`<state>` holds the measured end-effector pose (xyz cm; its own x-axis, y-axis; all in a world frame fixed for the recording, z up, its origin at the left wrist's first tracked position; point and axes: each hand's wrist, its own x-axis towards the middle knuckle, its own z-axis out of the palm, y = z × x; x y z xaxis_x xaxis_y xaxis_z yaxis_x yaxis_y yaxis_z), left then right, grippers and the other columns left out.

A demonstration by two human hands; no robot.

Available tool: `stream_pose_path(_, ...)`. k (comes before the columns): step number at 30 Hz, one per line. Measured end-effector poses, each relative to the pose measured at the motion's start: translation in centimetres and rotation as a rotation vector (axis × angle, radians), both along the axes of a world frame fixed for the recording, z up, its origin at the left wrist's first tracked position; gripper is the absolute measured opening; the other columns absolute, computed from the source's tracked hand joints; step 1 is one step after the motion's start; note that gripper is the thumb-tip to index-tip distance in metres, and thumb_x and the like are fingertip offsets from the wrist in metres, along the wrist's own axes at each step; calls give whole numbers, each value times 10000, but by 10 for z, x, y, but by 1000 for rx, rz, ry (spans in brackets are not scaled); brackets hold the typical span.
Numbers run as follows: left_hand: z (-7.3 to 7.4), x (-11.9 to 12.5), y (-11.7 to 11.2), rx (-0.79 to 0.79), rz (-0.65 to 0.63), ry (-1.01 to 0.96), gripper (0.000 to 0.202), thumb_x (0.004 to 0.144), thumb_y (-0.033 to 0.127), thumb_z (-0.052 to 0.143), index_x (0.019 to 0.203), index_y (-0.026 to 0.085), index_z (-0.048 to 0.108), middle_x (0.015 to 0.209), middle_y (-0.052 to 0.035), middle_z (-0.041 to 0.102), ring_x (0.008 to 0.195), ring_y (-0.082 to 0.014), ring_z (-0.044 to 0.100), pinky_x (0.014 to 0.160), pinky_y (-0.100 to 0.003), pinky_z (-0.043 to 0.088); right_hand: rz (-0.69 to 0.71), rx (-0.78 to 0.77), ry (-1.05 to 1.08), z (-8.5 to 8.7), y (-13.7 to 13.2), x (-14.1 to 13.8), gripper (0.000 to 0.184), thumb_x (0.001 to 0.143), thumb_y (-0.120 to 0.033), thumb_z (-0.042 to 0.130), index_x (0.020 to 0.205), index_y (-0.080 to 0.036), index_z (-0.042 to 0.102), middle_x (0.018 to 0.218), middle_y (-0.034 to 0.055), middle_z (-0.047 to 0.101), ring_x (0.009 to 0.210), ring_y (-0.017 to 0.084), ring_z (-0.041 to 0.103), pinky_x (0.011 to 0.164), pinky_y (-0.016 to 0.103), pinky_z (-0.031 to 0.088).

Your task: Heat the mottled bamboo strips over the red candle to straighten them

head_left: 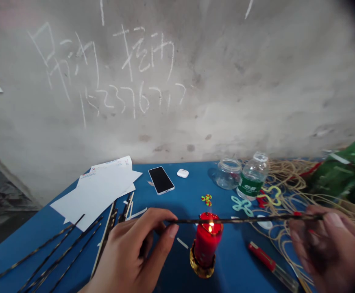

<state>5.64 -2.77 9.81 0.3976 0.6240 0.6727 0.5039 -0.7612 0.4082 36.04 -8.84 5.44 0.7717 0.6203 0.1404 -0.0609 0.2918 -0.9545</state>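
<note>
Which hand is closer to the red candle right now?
Left. The left hand sits just left of the red candle, while the right hand is farther off to its right. Both hold the dark rod across the flame.

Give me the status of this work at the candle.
Looks done: a teal knotted shape and a yellow knotted shape. In hand: the left hand and right hand hold a dark rod over the lit red candle. Left: the twisted dark rods lying on the blue table.

A blue table [192, 195] holds paper sheets [94, 195], a smartphone [161, 180], a glass jar [228, 174] and a red candle [207, 240].
</note>
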Motion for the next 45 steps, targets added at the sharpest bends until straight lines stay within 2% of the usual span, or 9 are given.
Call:
stream_pose_path(3,0,0,0,2,-16,-9,200,1030,201,587,1175,319,659,691,90,719,489,-90,656,461,-184,519,-41,-7,34,-4,1,3,252,872,-532,782,975,-312,718,682,-18,629,535,142,562,365,147,440)
stream_pose_path(8,0,1,-1,5,-24,-29,234,1021,200,599,1196,334,677,675,103,724,467,-79,639,442,-171,503,-31,25,34,-11,4,10,256,873,-528,794,1003,-315,736,709,-21,636,521,131,523,360,165,434)
stream_pose_path(12,0,1,-2,-8,-25,-38,216,1026,184,597,1155,317,709,660,92,712,486,-86,652,463,-183,511,22,43,-5,-8,5,9,250,865,-509,808,955,-288,730,691,-22,616,482,124,494,340,181,423)
stream_pose_path(20,0,2,-1,-4,-39,-60,217,1003,163,630,1131,298,742,702,73,766,534,-96,717,495,-171,547,1,39,-19,-7,8,6,250,886,-514,783,987,-291,736,678,-26,617,493,125,508,348,161,432)
stream_pose_path(28,-1,4,-2,-25,-54,-65,238,1002,184,622,1172,307,735,652,77,724,453,-90,643,404,-176,482,-20,31,-30,-12,8,11,311,850,-549,807,1013,-293,737,708,-11,652,489,131,522,330,168,415)
stream_pose_path(32,-1,4,-2,-31,-57,-64,256,1001,177,609,1187,296,738,656,70,732,459,-89,653,396,-177,476,5,40,-32,-7,8,6,260,883,-510,785,1019,-294,738,711,-13,656,482,126,515,335,162,425)
stream_pose_path(35,-1,3,-2,-26,-68,-58,281,1007,165,602,1213,297,740,674,74,750,487,-86,682,419,-174,490,23,39,-31,-6,6,7,216,914,-491,760,1014,-301,742,708,-18,644,488,125,515,350,168,440)
stream_pose_path(40,-3,0,-3,-18,-82,-19,372,1014,121,635,1329,295,726,735,85,774,552,-64,710,556,-168,563,-31,52,-10,-11,5,14,214,895,-483,770,1020,-309,750,685,-14,636,478,142,525,335,193,428)
stream_pose_path(45,-6,-1,-2,33,-98,0,411,1014,98,633,1388,249,711,687,74,742,519,-69,674,529,-175,549,-14,40,-5,-13,7,17,214,886,-481,779,1004,-305,746,704,-9,653,496,146,544,346,193,432)
